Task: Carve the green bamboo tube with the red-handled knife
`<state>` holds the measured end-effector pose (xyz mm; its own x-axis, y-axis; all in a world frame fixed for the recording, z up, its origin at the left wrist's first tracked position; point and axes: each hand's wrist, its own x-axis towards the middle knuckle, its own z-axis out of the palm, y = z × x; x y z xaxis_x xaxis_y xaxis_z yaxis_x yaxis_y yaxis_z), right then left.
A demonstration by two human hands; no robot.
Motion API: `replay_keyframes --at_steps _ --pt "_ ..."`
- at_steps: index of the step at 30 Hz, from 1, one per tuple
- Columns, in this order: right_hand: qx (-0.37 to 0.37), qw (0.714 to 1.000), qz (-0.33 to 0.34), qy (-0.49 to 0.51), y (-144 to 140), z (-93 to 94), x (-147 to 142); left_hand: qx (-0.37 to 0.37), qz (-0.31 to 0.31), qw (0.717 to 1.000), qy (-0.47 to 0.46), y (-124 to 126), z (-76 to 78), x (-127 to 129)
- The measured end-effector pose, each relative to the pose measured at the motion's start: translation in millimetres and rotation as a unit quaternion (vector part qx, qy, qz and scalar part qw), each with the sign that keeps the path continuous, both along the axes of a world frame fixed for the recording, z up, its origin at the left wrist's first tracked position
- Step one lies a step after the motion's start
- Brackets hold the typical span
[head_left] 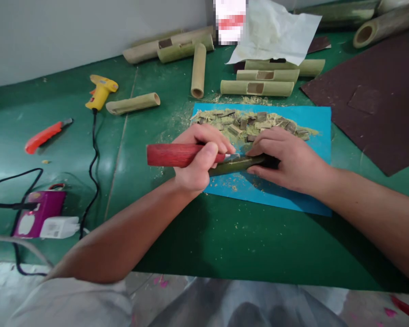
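Bamboo piece, dark green, is gripped between the thumb and fingers of the right hand, over the blue sheet on the worktop. The left hand is wrapped around a red-handled cutting tool, its blade at the piece's upper side. Beyond both hands, chips and shavings lie heaped.
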<state>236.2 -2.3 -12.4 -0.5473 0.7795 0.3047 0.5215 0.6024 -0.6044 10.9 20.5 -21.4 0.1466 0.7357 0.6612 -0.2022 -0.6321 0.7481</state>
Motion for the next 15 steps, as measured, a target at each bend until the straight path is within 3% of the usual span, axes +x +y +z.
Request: replay_keyframes --at_steps 4,15 --pt "-0.01 1.0 0.01 -0.008 0.7 0.8 1.5 0.013 -0.05 0.996 0.075 -1.3 6.9 -2.3" --pt "-0.025 1.0 0.011 -0.008 0.4 2.4 0.1 0.022 -0.063 0.989 0.133 -1.7 16.1 -2.3"
